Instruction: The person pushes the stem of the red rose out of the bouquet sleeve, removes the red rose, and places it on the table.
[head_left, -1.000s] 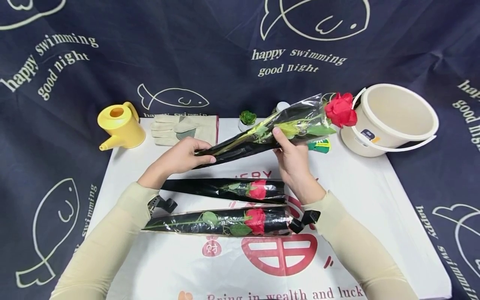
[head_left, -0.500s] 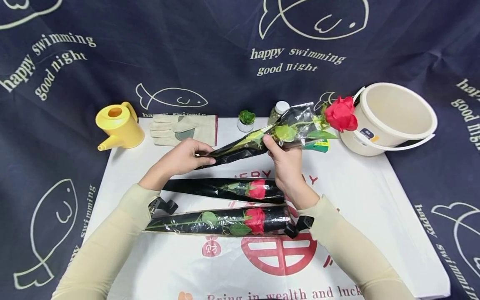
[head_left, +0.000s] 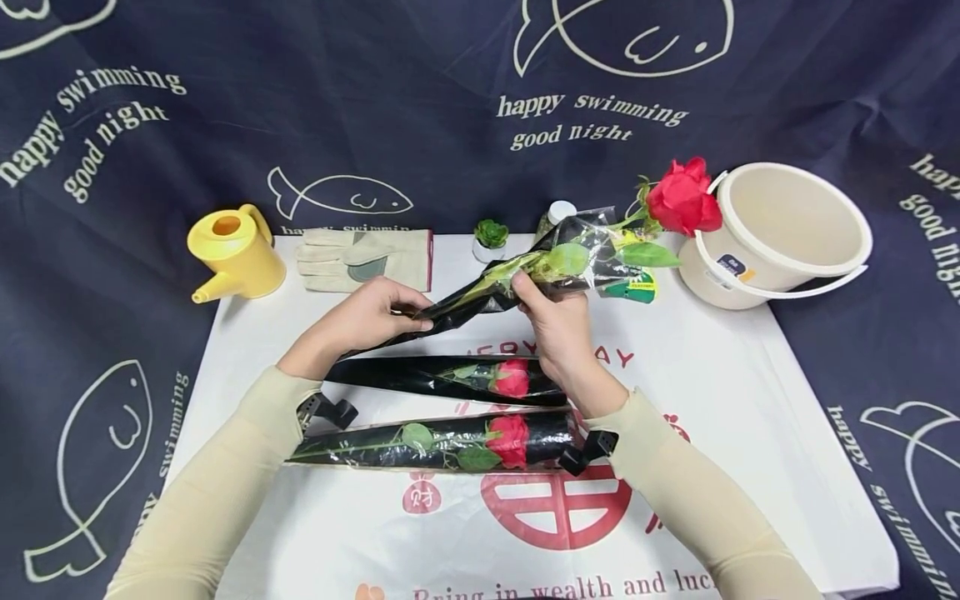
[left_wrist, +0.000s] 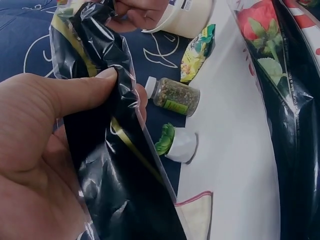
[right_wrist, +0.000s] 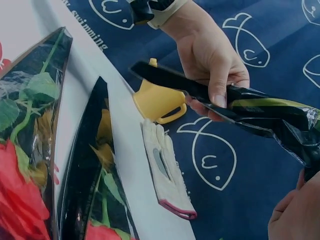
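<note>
Between both hands is a red rose (head_left: 682,198) in a black and clear plastic sleeve (head_left: 465,305); its bloom and a leaf stick out past the sleeve's open end. My left hand (head_left: 364,318) pinches the narrow lower part of the sleeve between thumb and fingers, as the left wrist view also shows. Farther up, my right hand (head_left: 558,329) grips the crumpled sleeve around the stem, thumb on top. Two more wrapped roses lie below on the table: one sleeved rose (head_left: 513,378) just under the hands, another sleeved rose (head_left: 508,442) nearer me.
A beige bucket (head_left: 705,275) stands at the back right, close to the bloom. Along the back are a yellow watering can (head_left: 251,262), work gloves (head_left: 360,258), a small potted succulent (head_left: 491,237), a lidded jar (left_wrist: 175,95) and a green-yellow packet (head_left: 637,286).
My right hand has slid left and down along the sleeve, bunching it. More of the bloom and stem now shows beyond the sleeve's end. The left hand has barely moved.
</note>
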